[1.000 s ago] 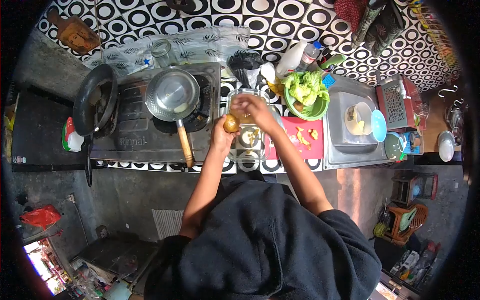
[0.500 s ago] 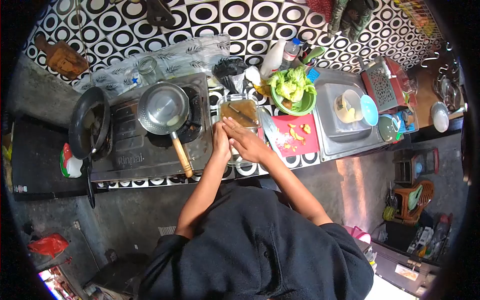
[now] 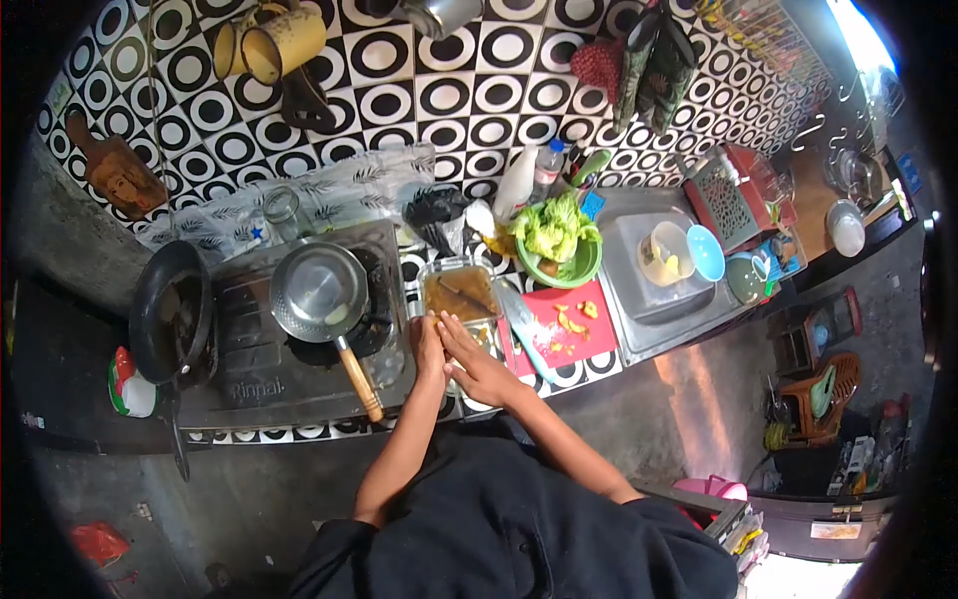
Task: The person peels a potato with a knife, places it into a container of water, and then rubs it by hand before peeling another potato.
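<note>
My left hand (image 3: 427, 347) and my right hand (image 3: 479, 371) are pressed palm to palm, fingers straight and close together. Whatever lies between the palms is hidden. Just beyond the fingertips stands a clear rectangular container (image 3: 461, 292) of brown liquid, with a dark utensil lying in it. Below my hands, a second container with whitish contents (image 3: 487, 339) is partly covered by them. To the right, a knife (image 3: 523, 324) with a pale blue-green handle lies along a red cutting board (image 3: 591, 344), which carries yellow-orange pieces and white bits.
At left is a Rinnai stove (image 3: 249, 349) with a wooden-handled saucepan (image 3: 317, 290) and a black frying pan (image 3: 165, 309). A green bowl (image 3: 574, 275) of lettuce stands behind the board. Farther right, a sink (image 3: 639, 329) holds a pale tub (image 3: 661, 255) and a blue bowl (image 3: 707, 253).
My view has tilted up, so the counter sits lower and yellow mugs show on the wall. My hands stay pressed together near the containers, with the right hand slightly turned.
</note>
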`<state>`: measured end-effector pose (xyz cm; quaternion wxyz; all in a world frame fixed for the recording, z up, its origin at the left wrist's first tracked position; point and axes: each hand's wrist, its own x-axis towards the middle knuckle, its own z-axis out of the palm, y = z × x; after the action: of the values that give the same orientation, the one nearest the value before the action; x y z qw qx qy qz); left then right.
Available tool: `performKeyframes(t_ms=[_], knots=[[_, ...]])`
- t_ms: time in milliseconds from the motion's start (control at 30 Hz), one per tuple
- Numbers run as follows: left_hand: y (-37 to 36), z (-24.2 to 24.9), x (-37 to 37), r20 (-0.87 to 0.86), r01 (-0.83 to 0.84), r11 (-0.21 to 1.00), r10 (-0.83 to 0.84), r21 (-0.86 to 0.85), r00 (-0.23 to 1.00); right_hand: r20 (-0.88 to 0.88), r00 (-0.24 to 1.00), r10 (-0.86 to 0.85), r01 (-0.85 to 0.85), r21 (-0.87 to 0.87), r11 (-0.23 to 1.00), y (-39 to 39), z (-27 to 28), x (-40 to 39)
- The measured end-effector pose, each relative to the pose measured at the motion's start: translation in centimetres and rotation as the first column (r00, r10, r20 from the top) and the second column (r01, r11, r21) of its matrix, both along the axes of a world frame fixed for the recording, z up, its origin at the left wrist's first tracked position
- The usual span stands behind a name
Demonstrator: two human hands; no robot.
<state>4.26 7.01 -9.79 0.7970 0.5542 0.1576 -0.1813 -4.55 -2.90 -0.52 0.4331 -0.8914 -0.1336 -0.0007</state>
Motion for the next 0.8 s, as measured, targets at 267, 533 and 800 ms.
performKeyframes(t_ms=[267,533,800], knots=[[-1.1,3.3,-1.6,-0.142,-0.114,0.954,0.077,-0.276,0.987,-0.057,0.989,-0.138,0.136,-0.032,0.990,-0.4,1.5,0.8],[-1.1,4.5,-2.5,0.087,-0.173,0.985,0.173,-0.004,0.981,0.023,0.993,-0.118,0.119,-0.050,0.992,-0.3,1.9,-0.1],[-1.7,4.9,-1.2,0.154,-0.189,0.982,0.190,-0.021,0.970,-0.049,0.980,-0.191,0.194,0.060,0.979,-0.5,3.0,0.8]])
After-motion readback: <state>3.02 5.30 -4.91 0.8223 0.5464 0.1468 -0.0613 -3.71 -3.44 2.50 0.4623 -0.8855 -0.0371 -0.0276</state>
